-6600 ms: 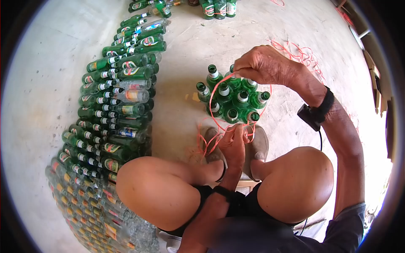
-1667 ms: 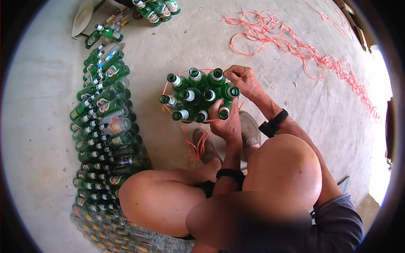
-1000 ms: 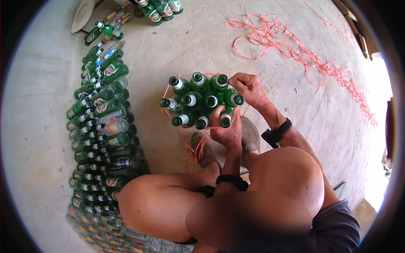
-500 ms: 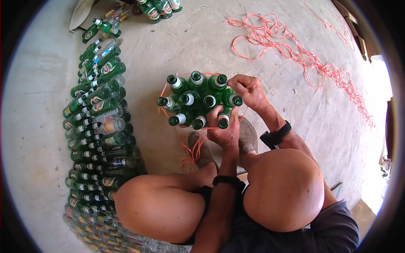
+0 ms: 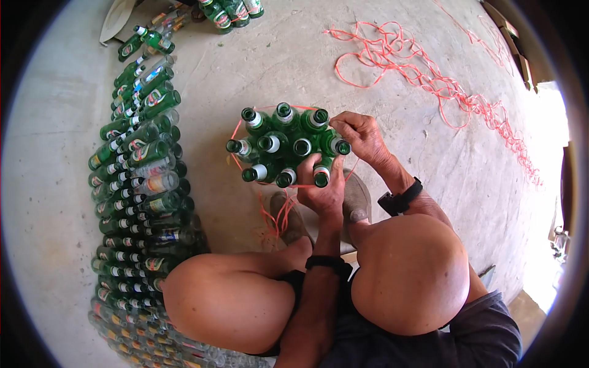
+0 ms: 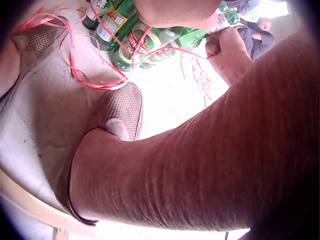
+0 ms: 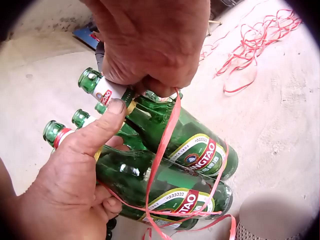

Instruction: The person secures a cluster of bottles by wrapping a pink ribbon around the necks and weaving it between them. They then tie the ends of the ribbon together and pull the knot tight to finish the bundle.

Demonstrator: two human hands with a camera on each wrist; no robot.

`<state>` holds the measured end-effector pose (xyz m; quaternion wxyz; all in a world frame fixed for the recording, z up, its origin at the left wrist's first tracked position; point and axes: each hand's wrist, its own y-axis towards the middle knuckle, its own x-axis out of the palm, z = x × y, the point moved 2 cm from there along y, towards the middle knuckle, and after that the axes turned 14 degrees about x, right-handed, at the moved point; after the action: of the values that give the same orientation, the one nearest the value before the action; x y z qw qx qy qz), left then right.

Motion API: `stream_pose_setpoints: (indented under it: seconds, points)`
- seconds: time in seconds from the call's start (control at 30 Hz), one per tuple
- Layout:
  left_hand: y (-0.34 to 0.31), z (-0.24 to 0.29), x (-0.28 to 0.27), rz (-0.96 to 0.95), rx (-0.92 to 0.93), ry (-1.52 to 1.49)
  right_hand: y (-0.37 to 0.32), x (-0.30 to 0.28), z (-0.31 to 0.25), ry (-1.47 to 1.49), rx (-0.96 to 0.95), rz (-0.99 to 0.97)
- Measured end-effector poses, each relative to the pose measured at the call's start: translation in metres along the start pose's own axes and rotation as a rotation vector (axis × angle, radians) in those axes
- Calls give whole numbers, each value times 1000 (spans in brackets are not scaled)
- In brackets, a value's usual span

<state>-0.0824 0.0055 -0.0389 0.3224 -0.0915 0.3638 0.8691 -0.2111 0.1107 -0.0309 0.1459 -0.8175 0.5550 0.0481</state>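
Note:
A cluster of upright green beer bottles (image 5: 283,140) stands on the floor before my feet, several of them with Tsingtao labels. A pink plastic strap (image 7: 162,145) loops around the cluster and slants across the bottle sides in the right wrist view. My left hand (image 5: 324,191) grips the front-right bottle (image 7: 145,172), its thumb by the neck; the strap passes by its curled fingers. At the right side of the cluster, my right hand (image 5: 363,137) pinches the strap, which hangs taut from its curled fingers. Loose strap ends (image 5: 277,211) dangle between cluster and left shoe.
A long stack of bottles lying on their sides (image 5: 144,184) runs along the left. At the back stands another tied bundle of green bottles (image 5: 228,13). A tangled heap of pink strap (image 5: 423,70) spreads over the floor at right. My shoes (image 5: 359,195) are close to the cluster.
Earlier both hands held the strap loop raised over the bottles; now it lies around them, the left hand on a bottle and the right lowered beside them. In the last second the hands barely move.

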Motion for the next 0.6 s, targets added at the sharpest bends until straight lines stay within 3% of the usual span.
stream_pose_setpoints:
  seconds: [0.2,0.6]
  points:
    - [0,-2,0,-2,7,-14,-11,0,3,-106,-173,100]
    - [2,-2,-1,4,25,14,-41,-6,-9,-274,-180,180]
